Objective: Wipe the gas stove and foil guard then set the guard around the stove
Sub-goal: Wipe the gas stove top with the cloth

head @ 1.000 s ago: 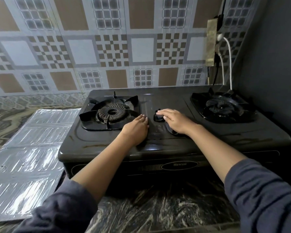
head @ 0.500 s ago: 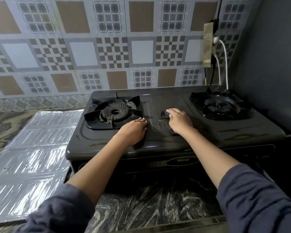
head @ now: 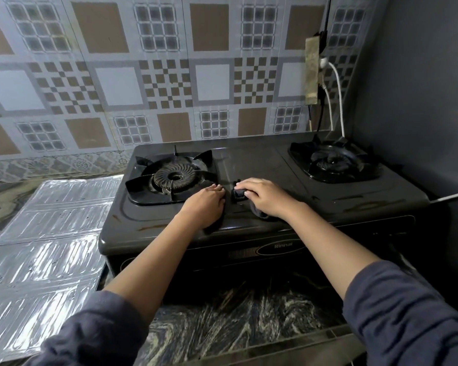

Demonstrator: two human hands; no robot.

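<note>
- Two-burner gas stove [head: 328, 204]: its mid-top lies under the right hand [head: 265, 196], which clutches a dark cloth [head: 239, 194].
- Beside it the left hand [head: 204, 204] rests flat, fingers relaxed.
- Leftward, nearer the left hand, the foil guard [head: 45, 254] lies flat, long axis front-to-back.
- Marbled counter [head: 236, 318] beneath; tiled wall [head: 169, 75] behind.

Back wall [head: 169, 75]: in front of me, tiles with brown squares, small grids and checker patterns in grey frames.
Side wall [head: 421, 88]: on my right, plain dark grey.
Socket strip [head: 312, 72]: yellowish, upright near the corner of the two walls.
White cable [head: 337, 101]: plugged in the strip, hangs down.
Black cable [head: 327, 14]: goes up from the strip.
Counter [head: 236, 320]: dark stone with pale swirls.
</note>
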